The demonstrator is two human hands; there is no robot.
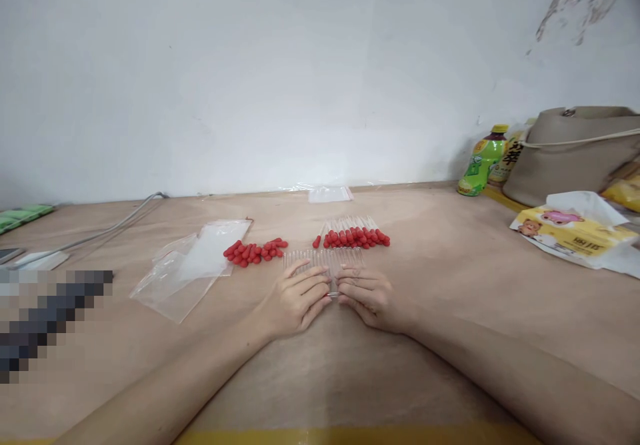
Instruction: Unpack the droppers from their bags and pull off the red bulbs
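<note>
My left hand (296, 300) and my right hand (367, 296) rest side by side on the wooden table (450, 298), fingertips meeting over a row of clear glass tubes (323, 260). Both hands have fingers stretched fairly flat, pressing on the near ends of the tubes. Just beyond lies a row of assembled droppers with red bulbs (353, 235). A loose heap of red rubber bulbs (254, 251) sits to the left of the tubes.
Clear plastic bags (193, 265) lie at left, another small bag (329, 194) by the wall. A green drink bottle (483, 162), a beige handbag (575, 145) and a tissue pack (575, 228) stand at right. A grey cable (107, 228) runs at left.
</note>
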